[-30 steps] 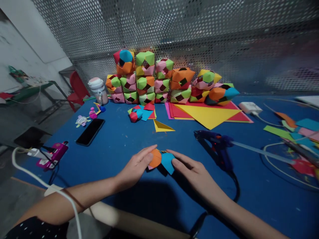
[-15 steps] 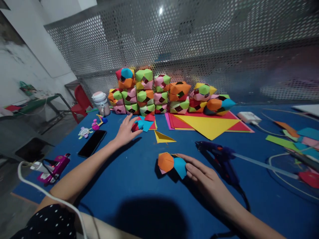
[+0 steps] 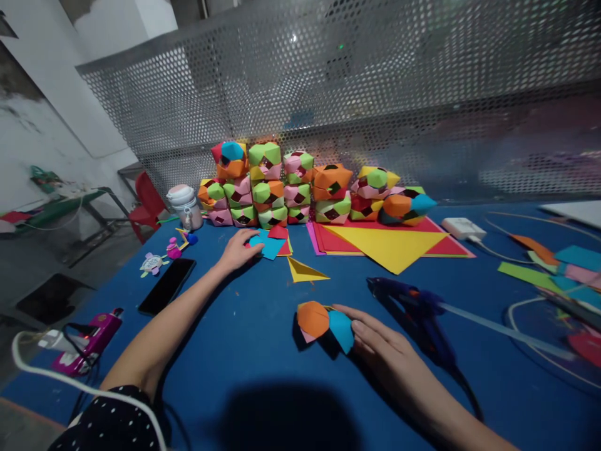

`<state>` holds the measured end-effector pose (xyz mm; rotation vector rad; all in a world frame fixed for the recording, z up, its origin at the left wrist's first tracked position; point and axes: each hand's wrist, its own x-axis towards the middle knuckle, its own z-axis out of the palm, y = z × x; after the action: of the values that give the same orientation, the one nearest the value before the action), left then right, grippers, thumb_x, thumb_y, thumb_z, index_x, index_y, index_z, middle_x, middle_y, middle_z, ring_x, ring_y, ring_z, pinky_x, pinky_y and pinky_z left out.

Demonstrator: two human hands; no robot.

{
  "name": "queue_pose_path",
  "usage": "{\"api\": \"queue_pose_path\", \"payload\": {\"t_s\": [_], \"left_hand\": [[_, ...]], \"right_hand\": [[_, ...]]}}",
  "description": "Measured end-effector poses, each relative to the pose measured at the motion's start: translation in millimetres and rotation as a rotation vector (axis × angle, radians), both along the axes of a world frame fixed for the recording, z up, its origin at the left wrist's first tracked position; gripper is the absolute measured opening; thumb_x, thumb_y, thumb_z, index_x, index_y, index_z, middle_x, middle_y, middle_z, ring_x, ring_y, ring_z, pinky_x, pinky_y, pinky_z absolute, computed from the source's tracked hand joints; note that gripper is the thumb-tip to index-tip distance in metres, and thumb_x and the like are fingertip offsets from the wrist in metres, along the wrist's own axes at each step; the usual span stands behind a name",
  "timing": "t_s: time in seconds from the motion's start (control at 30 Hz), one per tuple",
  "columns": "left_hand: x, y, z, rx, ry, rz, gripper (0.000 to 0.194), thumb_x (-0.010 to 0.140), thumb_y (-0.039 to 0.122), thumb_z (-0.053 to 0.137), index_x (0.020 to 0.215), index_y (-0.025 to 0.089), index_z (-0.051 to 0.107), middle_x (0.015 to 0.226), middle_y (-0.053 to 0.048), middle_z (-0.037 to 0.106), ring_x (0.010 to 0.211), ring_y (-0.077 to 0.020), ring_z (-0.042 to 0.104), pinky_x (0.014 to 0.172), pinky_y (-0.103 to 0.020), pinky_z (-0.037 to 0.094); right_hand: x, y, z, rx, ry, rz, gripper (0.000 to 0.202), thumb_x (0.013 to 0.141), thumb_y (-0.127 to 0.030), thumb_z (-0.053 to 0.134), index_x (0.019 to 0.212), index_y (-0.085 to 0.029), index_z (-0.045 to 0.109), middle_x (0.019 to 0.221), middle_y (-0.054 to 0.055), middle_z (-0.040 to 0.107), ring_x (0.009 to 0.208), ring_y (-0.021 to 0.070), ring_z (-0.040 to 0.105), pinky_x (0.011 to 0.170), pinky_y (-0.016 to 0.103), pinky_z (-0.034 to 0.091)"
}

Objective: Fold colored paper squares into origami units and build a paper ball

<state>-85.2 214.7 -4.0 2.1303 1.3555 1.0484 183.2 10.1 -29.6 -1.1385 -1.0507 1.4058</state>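
Observation:
My left hand (image 3: 237, 250) reaches to the small pile at the back. Its fingers and thumb close around the left edge of a blue folded paper piece (image 3: 271, 246), with red paper (image 3: 278, 232) showing behind. The fingertips partly cover what they pinch. Nearer me, my right hand (image 3: 389, 351) holds a joined paper unit (image 3: 313, 321), orange on its left and blue on its right, by the blue end just at the table. A yellow folded paper triangle (image 3: 306, 272) lies between the two hands.
Stacked paper-ball shapes (image 3: 267, 194) line the back, beside coloured sheets (image 3: 394, 244). A glue gun (image 3: 417, 307) lies right of my right hand. On the left are a phone (image 3: 168, 286), a purple power strip (image 3: 89, 344) with a white cable, and a jar (image 3: 184, 207).
My left hand's fingers have gone from spread over the pile to closed at the blue piece. My right hand keeps the joined unit in place. The view has shifted slightly.

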Motion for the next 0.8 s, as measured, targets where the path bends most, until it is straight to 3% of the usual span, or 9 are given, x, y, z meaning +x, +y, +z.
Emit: {"api": "queue_pose_path", "payload": {"t_s": [0.17, 0.27, 0.37, 0.53, 0.8], "left_hand": [[4, -34, 14.7, -0.064, -0.255, 0.043, 0.045, 0.082, 0.045, 0.048, 0.117, 0.018, 0.055, 0.109, -0.009, 0.063, 0.094, -0.0216, 0.061, 0.084, -0.037, 0.049], [14, -71, 19.2, -0.410, -0.798, -0.029, 0.042, 0.077, 0.042, 0.059, 0.114, 0.020, 0.056, 0.095, -0.007, 0.066, 0.082, -0.0210, 0.065, 0.073, -0.037, 0.054], [26, -110, 20.1, -0.629, -1.055, -0.048, 0.040, 0.076, 0.037, 0.063, 0.112, 0.022, 0.056, 0.099, -0.007, 0.065, 0.082, -0.0220, 0.066, 0.069, -0.038, 0.055], [37, -148, 21.6, -0.791, -1.187, 0.000, 0.036, 0.079, 0.039, 0.058, 0.111, 0.023, 0.057, 0.109, -0.006, 0.062, 0.084, -0.0213, 0.066, 0.072, -0.039, 0.055], [49, -170, 20.0, -0.907, -1.272, 0.006, 0.032, 0.082, 0.035, 0.052, 0.106, 0.015, 0.061, 0.096, -0.008, 0.069, 0.083, -0.0222, 0.067, 0.081, -0.038, 0.052]], "right_hand": [[-6, -3, 10.0, -0.143, 0.347, 0.046, 0.038, 0.077, -0.044, 0.062, 0.108, -0.022, 0.064, 0.112, 0.010, 0.065, 0.102, 0.0252, 0.059, 0.090, 0.038, 0.044], [-9, -4, 13.6, -0.140, 0.390, 0.031, 0.036, 0.077, -0.043, 0.063, 0.106, -0.022, 0.064, 0.111, 0.009, 0.065, 0.100, 0.0243, 0.060, 0.087, 0.037, 0.045], [-9, -6, 15.2, -0.107, 0.387, 0.017, 0.035, 0.076, -0.041, 0.064, 0.106, -0.022, 0.063, 0.110, 0.008, 0.065, 0.097, 0.0233, 0.060, 0.084, 0.035, 0.046], [-11, -10, 21.7, -0.034, 0.330, -0.048, 0.033, 0.075, -0.040, 0.064, 0.103, -0.022, 0.062, 0.112, 0.007, 0.064, 0.097, 0.0208, 0.059, 0.083, 0.031, 0.046], [-12, -12, 16.4, 0.060, 0.176, -0.039, 0.039, 0.077, -0.040, 0.063, 0.111, -0.022, 0.057, 0.120, 0.010, 0.059, 0.106, 0.0242, 0.057, 0.090, 0.037, 0.046]]}}
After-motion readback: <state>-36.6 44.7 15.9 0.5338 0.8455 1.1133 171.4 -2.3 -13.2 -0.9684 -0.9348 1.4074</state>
